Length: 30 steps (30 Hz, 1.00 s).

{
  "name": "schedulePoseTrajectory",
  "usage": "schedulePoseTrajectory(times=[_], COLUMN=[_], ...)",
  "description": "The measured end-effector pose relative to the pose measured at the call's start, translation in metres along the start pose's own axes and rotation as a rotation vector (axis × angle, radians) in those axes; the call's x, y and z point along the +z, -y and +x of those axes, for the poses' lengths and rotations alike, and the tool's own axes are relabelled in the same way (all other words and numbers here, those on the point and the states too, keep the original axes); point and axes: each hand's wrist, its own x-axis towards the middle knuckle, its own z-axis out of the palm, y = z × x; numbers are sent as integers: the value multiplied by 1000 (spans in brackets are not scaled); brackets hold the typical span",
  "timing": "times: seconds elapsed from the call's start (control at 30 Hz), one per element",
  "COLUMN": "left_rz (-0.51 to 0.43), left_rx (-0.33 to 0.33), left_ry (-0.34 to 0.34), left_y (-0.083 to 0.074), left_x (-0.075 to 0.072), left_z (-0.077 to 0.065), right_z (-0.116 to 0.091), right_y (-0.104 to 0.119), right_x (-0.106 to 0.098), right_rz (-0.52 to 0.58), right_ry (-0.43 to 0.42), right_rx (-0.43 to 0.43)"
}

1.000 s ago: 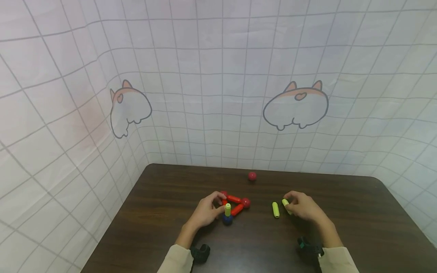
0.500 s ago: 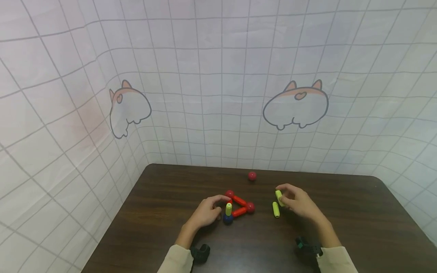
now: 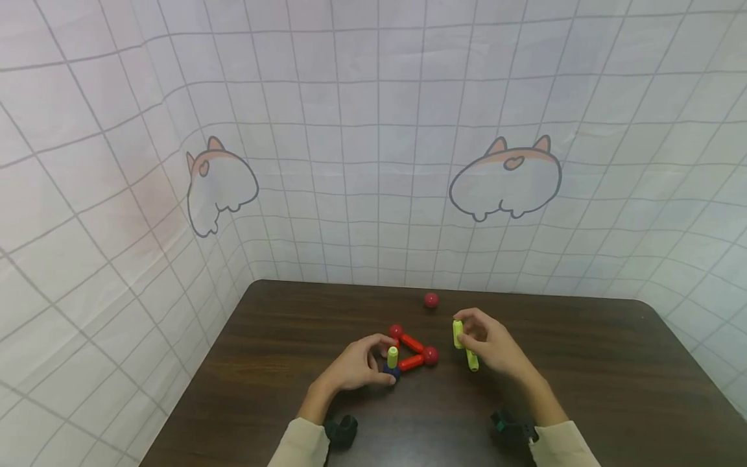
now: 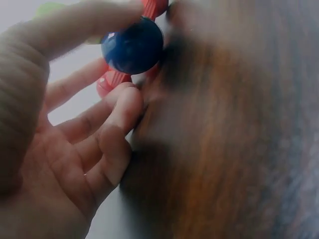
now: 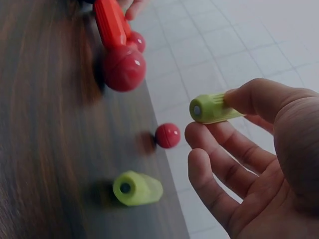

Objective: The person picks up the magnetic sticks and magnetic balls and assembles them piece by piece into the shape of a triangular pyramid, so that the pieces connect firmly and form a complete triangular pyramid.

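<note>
In the head view my left hand (image 3: 353,364) curls thumb and fingers round a dark blue ball (image 4: 133,47) at the near corner of a triangle of magnetic building pieces. A yellow-green magnetic rod (image 3: 393,357) stands upright on that ball. Red rods (image 3: 412,362) join it to two red balls (image 3: 430,355); the left fingers partly hide one side. To the right, my right hand (image 3: 493,344) pinches another yellow-green magnetic rod (image 5: 214,108) between thumb and fingers, raised off the table, its metal-dotted end showing. Below it lies a third yellow-green rod (image 5: 137,188).
A loose red ball (image 3: 430,299) sits near the back edge of the dark wooden table (image 3: 280,324). Behind the table hangs a white gridded cloth (image 3: 362,194). Each wrist wears a dark camera strap (image 3: 343,431).
My right hand has lifted its rod and carried it left, past the lying one. The triangle has shifted slightly right and turned. My left fingers have moved from its far side to the blue ball.
</note>
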Motion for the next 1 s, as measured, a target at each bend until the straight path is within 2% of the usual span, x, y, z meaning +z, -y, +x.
schedulePoseTrajectory(times=[0.23,0.57,1.0], left_rz=[13,-5,-16], left_rx=[-22,-51,-62], left_ry=[-35,-81,-91], left_y=[1,1,2], left_x=[2,2,2], left_z=[2,2,2], right_z=[1,6,5], right_y=[5,8,13], right_x=[11,23,30], right_rz=[44,26,18], right_ry=[-6,-8,-7], right_rx=[-38,-59,-101])
